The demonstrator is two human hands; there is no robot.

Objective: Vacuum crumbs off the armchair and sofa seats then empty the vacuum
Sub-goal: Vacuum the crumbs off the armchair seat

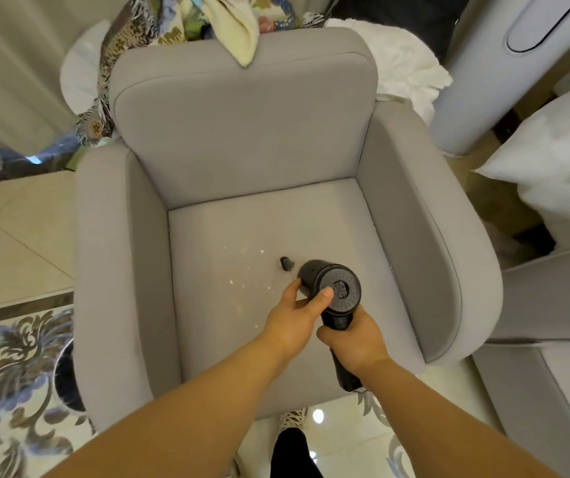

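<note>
Over the seat of the grey armchair, a black handheld vacuum is held in both hands, its round vented rear cap facing the camera and its nozzle pointing down and away, at or just above the cushion (contact cannot be told from this angle). The right hand is wrapped around the vacuum's handle, fingers curled tight. The left hand grips the barrel from the side, thumb pressed on the rim of the rear cap and fingers around the far side of the body. Crumbs lie scattered in pale flecks across the seat, left of the nozzle and reaching toward the front edge, well apart from the armrests. Patterned cloths and a cream towel hang over the chair's back. To the right stand a white pillow and a pale rounded appliance. Beneath the chair is glossy tile, with a floral rug at the left.
</note>
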